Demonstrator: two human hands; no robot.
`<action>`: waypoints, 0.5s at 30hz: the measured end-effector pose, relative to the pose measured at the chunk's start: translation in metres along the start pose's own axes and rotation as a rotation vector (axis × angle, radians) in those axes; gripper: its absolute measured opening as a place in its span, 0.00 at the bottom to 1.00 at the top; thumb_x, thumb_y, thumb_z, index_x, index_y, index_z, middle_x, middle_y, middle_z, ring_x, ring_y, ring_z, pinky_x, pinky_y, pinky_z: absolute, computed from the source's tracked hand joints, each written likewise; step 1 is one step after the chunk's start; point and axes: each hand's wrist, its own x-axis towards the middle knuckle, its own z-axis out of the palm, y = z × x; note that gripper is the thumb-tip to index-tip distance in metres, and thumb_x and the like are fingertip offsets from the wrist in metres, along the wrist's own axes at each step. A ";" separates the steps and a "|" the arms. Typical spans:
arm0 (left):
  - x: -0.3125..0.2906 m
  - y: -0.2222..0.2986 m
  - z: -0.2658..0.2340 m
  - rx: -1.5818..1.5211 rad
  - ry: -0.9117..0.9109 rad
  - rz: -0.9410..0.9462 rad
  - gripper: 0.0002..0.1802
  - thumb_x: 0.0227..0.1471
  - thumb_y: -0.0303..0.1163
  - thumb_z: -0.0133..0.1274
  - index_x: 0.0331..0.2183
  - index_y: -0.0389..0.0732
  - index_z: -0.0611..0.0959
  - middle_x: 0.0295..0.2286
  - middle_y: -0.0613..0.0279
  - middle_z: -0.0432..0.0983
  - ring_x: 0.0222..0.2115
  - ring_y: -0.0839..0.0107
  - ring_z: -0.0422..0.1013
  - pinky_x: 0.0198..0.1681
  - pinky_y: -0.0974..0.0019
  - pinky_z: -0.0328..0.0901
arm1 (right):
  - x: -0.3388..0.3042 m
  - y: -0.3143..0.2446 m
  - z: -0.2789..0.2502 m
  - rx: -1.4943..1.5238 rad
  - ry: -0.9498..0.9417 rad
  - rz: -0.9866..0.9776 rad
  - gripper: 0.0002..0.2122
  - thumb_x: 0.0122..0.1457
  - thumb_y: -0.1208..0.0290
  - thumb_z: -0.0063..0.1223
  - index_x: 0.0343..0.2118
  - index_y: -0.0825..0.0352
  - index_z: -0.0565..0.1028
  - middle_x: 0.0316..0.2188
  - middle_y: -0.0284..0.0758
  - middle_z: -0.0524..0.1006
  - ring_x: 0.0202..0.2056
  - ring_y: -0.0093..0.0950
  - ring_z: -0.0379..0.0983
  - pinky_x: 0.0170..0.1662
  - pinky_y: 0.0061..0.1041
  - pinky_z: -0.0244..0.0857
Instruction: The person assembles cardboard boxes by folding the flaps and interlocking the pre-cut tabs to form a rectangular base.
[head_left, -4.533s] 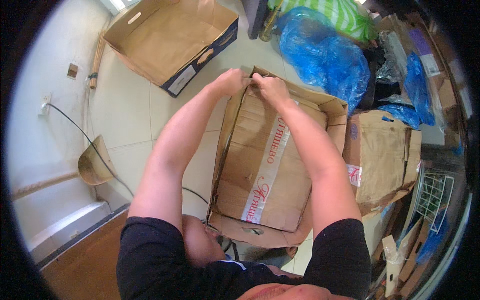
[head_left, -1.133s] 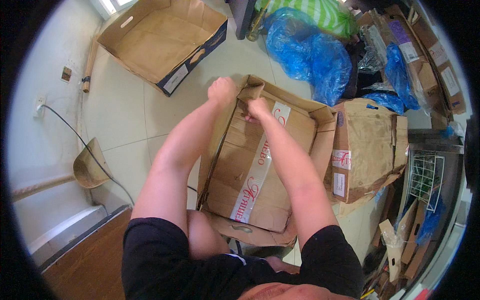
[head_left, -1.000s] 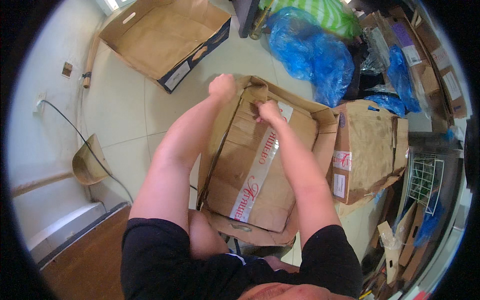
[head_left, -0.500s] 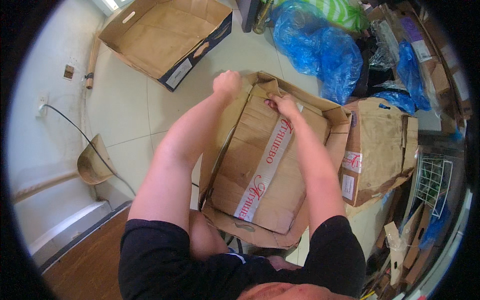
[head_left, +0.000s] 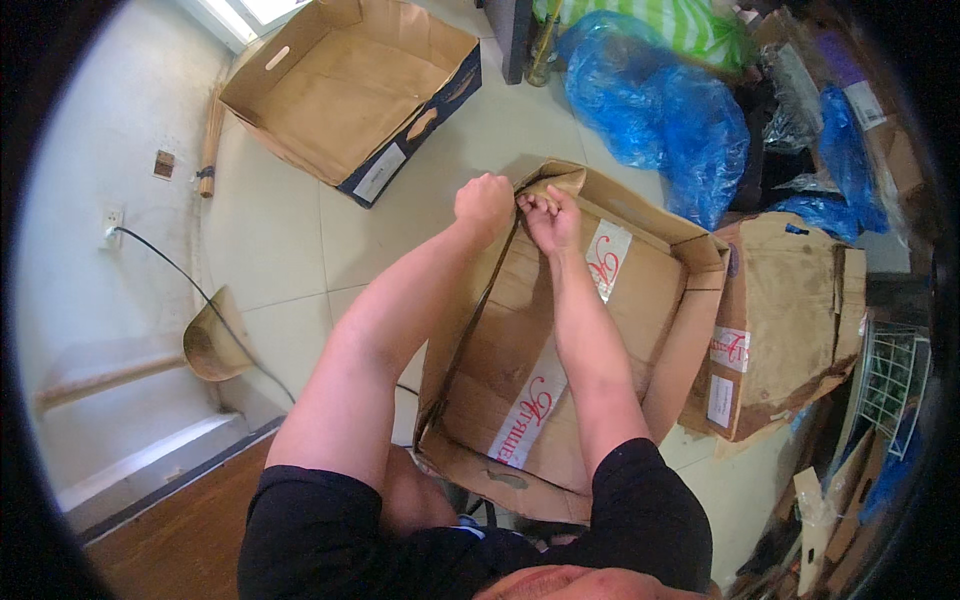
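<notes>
Hands [head_left: 484,207] [head_left: 552,222] x2, both at far-L corner, 1 cardbd box [head_left: 688,340].

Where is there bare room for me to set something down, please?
The widest bare patch is floor tile, bordered by the dark-sided open box, the dustpan and the left forearm. The bottom of that box is also bare. The right side is crowded with blue plastic, a stained carton and cardboard strips.

2 hands [head_left: 485,208] [head_left: 553,222], 3 lg bxs [head_left: 682,350] [head_left: 345,95] [head_left: 787,300]
</notes>
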 end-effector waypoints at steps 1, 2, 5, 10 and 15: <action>0.000 0.000 0.002 0.001 -0.005 -0.007 0.12 0.54 0.28 0.51 0.32 0.37 0.89 0.36 0.45 0.84 0.39 0.48 0.81 0.43 0.52 0.76 | -0.003 0.002 0.005 -0.011 0.046 -0.016 0.13 0.60 0.72 0.55 0.17 0.60 0.69 0.19 0.33 0.72 0.28 0.30 0.70 0.49 0.38 0.68; -0.002 -0.009 0.002 0.009 -0.004 -0.038 0.11 0.54 0.28 0.51 0.32 0.37 0.89 0.36 0.45 0.84 0.39 0.48 0.81 0.43 0.52 0.76 | -0.005 0.011 0.039 -0.062 0.133 -0.012 0.12 0.60 0.73 0.55 0.19 0.61 0.71 0.19 0.33 0.72 0.27 0.29 0.70 0.48 0.37 0.69; 0.007 -0.004 0.003 -0.061 -0.006 -0.060 0.12 0.54 0.29 0.52 0.33 0.37 0.88 0.37 0.45 0.84 0.40 0.47 0.81 0.44 0.50 0.76 | -0.016 -0.020 -0.007 -0.510 0.112 -0.015 0.08 0.60 0.74 0.55 0.23 0.63 0.74 0.20 0.31 0.73 0.26 0.27 0.70 0.44 0.34 0.70; 0.006 -0.013 0.001 -0.089 -0.033 -0.061 0.12 0.54 0.29 0.52 0.33 0.36 0.88 0.38 0.45 0.84 0.41 0.47 0.81 0.45 0.49 0.75 | -0.066 -0.067 -0.017 -1.109 0.361 -0.037 0.06 0.60 0.73 0.56 0.29 0.69 0.81 0.26 0.31 0.80 0.29 0.23 0.76 0.36 0.28 0.71; 0.005 -0.001 -0.002 -0.023 -0.040 -0.023 0.12 0.54 0.29 0.52 0.34 0.36 0.88 0.38 0.46 0.84 0.40 0.48 0.81 0.44 0.50 0.76 | -0.058 -0.052 0.072 -1.832 0.342 -0.228 0.16 0.59 0.61 0.59 0.32 0.74 0.81 0.29 0.46 0.83 0.32 0.41 0.81 0.38 0.38 0.72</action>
